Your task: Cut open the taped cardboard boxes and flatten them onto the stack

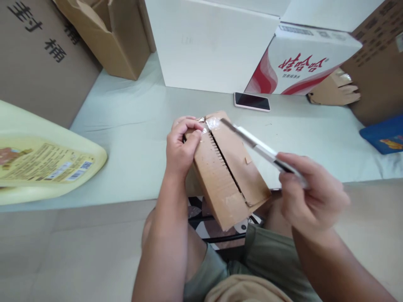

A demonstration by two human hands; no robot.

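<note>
The small cardboard box (226,172) tilts above the lap, seam parted, contents hidden. The left hand (181,147) pinches its far corner; the right hand (310,191) grips what looks like a cutter (252,142), blurred.

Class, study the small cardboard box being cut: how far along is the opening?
Done: the cardboard box shows a dark gap along most of its centre seam. In hand: the left hand grips the far end; the right hand holds the knife tip at the tape there. Left: the flaps lie flat.
</note>
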